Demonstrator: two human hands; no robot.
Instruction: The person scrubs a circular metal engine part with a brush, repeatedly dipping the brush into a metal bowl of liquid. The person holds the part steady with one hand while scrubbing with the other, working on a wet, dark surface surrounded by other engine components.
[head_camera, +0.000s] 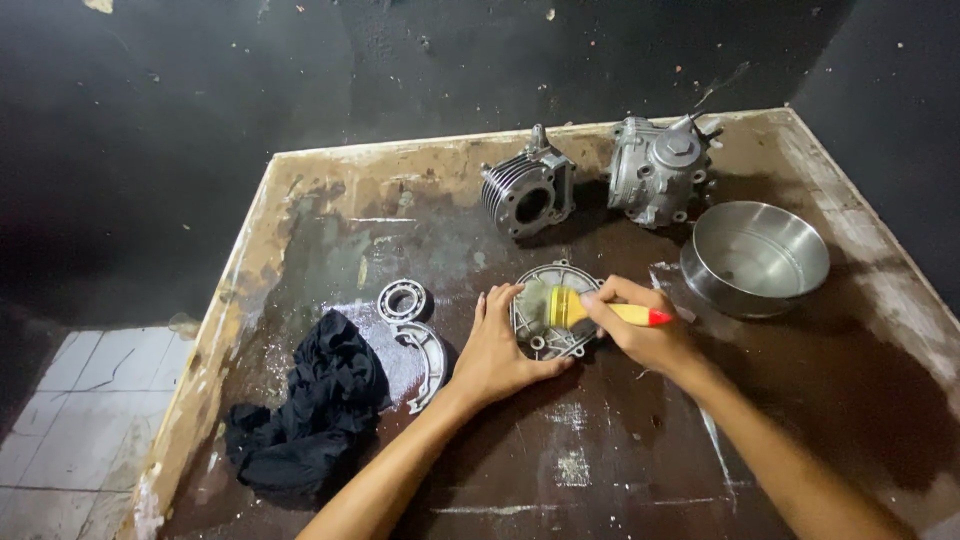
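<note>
Head view: left hand (497, 352) is pressing flat on the round metal cover (553, 310), right hand (640, 325) is gripping a yellow brush (590, 310) over it, just left of the steel bowl (755, 260). Cover could be skidding if that palm eases off.

Under your left hand (497, 352) the round cover (553, 310) was dull grey cast metal, and the brush (590, 310) in your right hand (640, 325) had a glossy yellow and red handle. The bowl (755, 258) shone as smooth brushed steel. The cylinder (528, 192) and head (660, 170) looked like matt, rough aluminium. The bearing (403, 300) gleamed. The rag (315, 405) was soft black cloth, and the table (620, 470) was worn, stained wood.
</note>
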